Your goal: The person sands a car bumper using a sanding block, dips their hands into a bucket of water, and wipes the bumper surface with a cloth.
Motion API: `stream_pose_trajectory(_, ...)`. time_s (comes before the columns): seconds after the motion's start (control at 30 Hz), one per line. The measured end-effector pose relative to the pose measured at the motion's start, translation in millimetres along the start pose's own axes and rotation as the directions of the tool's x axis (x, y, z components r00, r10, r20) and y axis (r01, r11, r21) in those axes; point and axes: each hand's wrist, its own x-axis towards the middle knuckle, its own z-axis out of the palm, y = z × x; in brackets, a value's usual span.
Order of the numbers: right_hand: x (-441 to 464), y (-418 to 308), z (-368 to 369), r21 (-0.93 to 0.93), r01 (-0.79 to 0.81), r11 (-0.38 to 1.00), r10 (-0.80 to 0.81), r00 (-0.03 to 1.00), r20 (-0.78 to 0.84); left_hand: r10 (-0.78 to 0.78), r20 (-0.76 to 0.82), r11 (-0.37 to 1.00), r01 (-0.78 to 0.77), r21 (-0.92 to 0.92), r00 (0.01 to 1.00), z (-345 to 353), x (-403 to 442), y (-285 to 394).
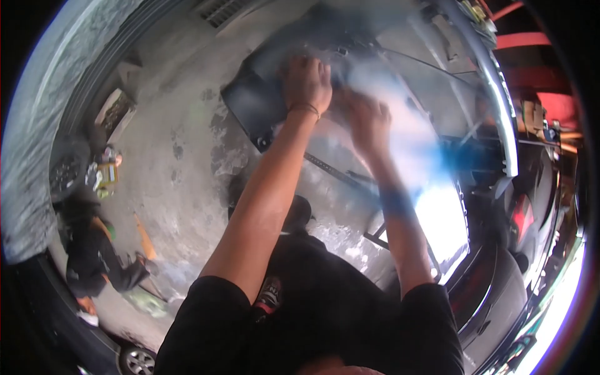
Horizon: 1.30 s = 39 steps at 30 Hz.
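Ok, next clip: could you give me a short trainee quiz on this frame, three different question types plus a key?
1. True or false: the left wrist wears a thin bracelet.
2. What is seen beneath the left hand? A) a wheel; B) a dark panel; C) a wooden crate.
3. Fill in: in the picture, the right hand appears ____ (higher/lower) than the left hand.

Key: 1. True. 2. B. 3. Lower.
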Motion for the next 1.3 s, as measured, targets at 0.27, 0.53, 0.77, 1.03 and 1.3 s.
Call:
stream_pose_trajectory(0.27,34.5,28.5,14.3,-0.22,-0.187,0.957,0.168,0.981,-0.099,0.222,0.042,0.972,-0.217,-0.088,0.974,-0.7,19.9,-29.8)
stream_pose_trajectory(0.53,4.9,-16.0,-13.3,0.096,-0.282,0.955,0.286,0.958,-0.035,0.246,0.042,0.963,-0.239,-0.122,0.968,-8.4,29.1,-26.9)
stream_pose_trajectory(0.77,61.2,-12.5,13.7,-0.118,-0.495,0.861,0.48,0.867,-0.134,0.233,0.075,0.968,-0.224,-0.111,0.97,0.6,24.1,-28.0)
stream_pose_trajectory(1.03,-59.5,45.6,-103.0,-0.345,-0.457,0.819,0.572,0.694,0.437,0.355,0.107,0.934,-0.346,-0.092,0.929,10.2,27.1,-32.0)
stream_pose_trajectory(1.3,9.2,0.4,-35.7,-0.11,-0.257,0.96,0.207,0.917,-0.34,0.683,0.079,0.713,-0.638,-0.292,0.726,57.3,96.4,-5.1)
